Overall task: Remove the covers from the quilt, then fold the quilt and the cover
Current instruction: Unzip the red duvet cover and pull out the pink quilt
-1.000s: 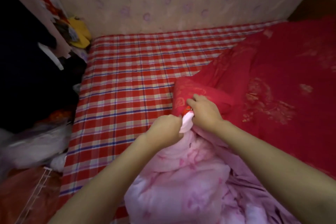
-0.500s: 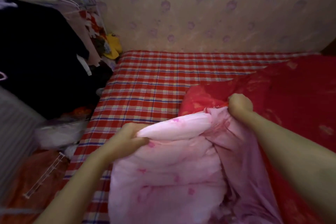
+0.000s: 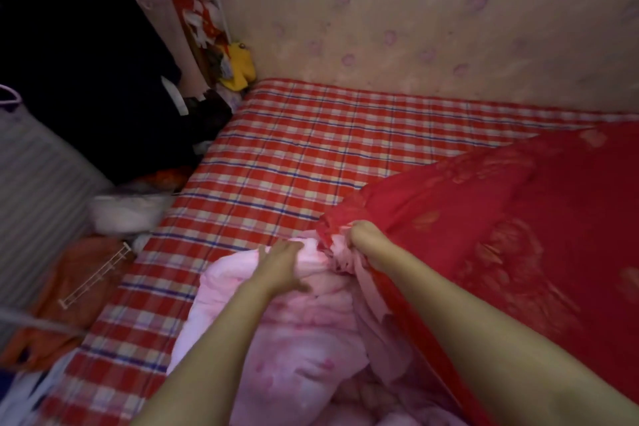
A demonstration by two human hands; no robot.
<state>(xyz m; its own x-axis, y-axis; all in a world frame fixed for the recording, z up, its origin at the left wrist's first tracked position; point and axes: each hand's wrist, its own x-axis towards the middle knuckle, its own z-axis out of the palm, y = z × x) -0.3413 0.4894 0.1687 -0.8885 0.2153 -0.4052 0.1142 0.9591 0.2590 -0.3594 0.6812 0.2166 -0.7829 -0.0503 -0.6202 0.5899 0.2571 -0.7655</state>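
Note:
A pink quilt lies bunched at the near edge of the bed, partly pulled out of its red cover, which spreads over the right half of the bed. My left hand rests on the quilt's top corner, with the fingers spread and reaching toward the cover's opening. My right hand grips the bunched corner of the red cover, pink lining showing below the fist. The two hands are close together, about a hand's width apart.
The bed carries a red checked sheet running to a floral-papered wall. At the left hang dark clothes on hangers; a yellow item sits in the corner. Bags and an orange cloth lie on the floor at left.
My left hand has let go of the quilt edge and moved right and forward onto the quilt's corner. My right hand has kept its grip on the cover. The view has tilted.

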